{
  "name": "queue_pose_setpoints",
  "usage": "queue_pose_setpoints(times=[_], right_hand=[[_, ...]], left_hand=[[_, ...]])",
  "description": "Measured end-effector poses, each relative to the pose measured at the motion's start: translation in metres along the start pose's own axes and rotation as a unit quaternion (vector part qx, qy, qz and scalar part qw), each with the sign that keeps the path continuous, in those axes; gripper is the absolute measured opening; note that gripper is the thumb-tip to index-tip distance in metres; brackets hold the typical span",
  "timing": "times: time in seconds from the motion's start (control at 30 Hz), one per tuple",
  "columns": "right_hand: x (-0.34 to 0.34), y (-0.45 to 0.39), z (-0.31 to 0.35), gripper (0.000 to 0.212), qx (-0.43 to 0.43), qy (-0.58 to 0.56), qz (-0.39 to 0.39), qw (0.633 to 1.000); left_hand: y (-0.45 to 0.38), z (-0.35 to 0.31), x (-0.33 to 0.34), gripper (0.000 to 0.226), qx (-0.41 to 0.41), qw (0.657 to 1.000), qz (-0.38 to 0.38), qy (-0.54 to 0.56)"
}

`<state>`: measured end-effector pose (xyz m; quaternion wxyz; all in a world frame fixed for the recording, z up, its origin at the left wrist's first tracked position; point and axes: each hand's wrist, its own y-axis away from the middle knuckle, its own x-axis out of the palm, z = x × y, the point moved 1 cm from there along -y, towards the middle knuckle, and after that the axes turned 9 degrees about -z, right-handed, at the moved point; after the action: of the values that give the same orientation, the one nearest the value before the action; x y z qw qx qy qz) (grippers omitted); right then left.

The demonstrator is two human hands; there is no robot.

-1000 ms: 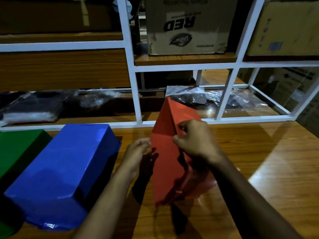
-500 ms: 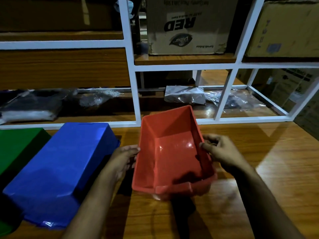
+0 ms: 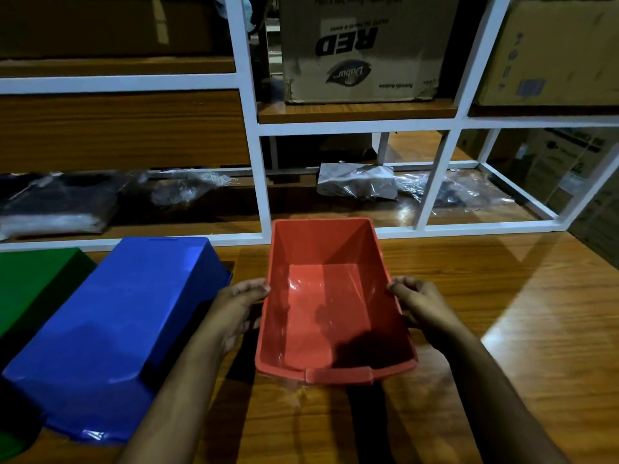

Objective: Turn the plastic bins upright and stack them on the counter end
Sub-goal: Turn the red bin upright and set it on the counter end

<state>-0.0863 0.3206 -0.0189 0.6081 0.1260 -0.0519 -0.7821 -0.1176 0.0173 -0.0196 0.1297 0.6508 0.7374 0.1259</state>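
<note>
The red bin [image 3: 330,296] is open side up, both hands [image 3: 234,309] [image 3: 423,304] gripping its sides; the blue bin [image 3: 114,329] and green bin [image 3: 30,289] are upside down, nothing stacked

3 bins [image 3: 335,296], 2 hands [image 3: 234,309], 2 cardboard boxes [image 3: 361,48].

Dim white-framed shelving [image 3: 249,135] behind a glossy wooden counter [image 3: 522,329].

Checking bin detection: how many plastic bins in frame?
3. Red rectangular plastic bin is upright at centre, held between both hands. Blue rectangular plastic bin lies upside down to its left. Green plastic bin is upside down at the far left, partly cut off; more may sit beyond that edge.
</note>
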Motion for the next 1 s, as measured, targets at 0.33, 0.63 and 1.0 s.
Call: queue_pose_setpoints(times=[0.33, 0.63, 1.0], right_hand=[[0.002, 0.016, 0.005, 0.003, 0.038, -0.110, -0.009, 0.993], [-0.041, 0.101, 0.000, 0.022, 0.042, -0.179, -0.014, 0.983], [-0.153, 0.239, -0.056, 0.027, 0.017, -0.272, -0.211, 0.939]], left_hand=[[0.009, -0.012, -0.012, 0.032, -0.002, 0.996, 0.083, 0.042], [0.030, -0.023, -0.007, 0.042, 0.016, 0.967, 0.254, 0.019], [0.097, 0.002, 0.138, 0.046, 0.025, 0.915, 0.398, -0.061]])
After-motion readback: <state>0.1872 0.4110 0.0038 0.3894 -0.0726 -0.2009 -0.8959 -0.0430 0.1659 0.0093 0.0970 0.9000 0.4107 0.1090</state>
